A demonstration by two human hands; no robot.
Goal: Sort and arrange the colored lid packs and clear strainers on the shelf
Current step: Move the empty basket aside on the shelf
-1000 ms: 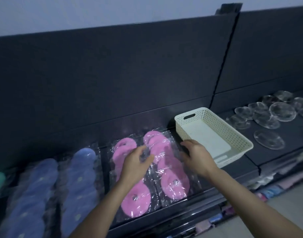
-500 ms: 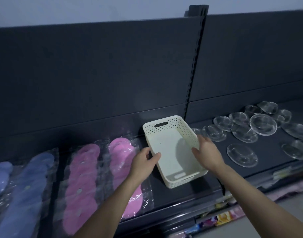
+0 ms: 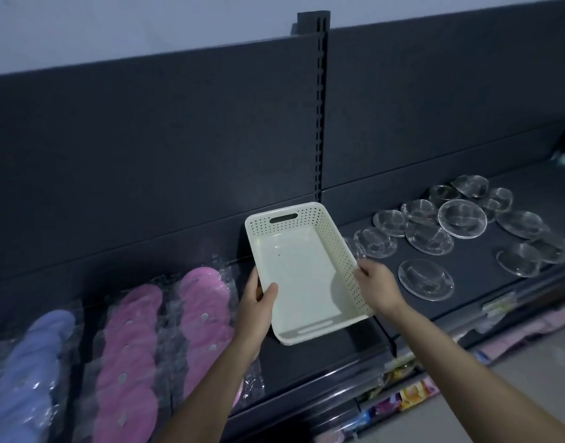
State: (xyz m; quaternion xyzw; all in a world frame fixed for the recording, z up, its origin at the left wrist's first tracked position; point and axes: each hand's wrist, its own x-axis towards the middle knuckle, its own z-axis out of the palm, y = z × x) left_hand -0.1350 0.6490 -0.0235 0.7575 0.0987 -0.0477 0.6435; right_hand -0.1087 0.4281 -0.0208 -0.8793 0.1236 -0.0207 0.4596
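Dim bluish light, soft focus, wide-angle bending at the edges, faint glare on plastic wrapping (image 3: 34,388).

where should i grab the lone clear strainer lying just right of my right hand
Probably by its rim, from above on the near, front side. The clear strainer lies flat and shallow on the shelf, apart from the others, so its front edge is free. The right hand, now gripping the white basket's side, is closest.
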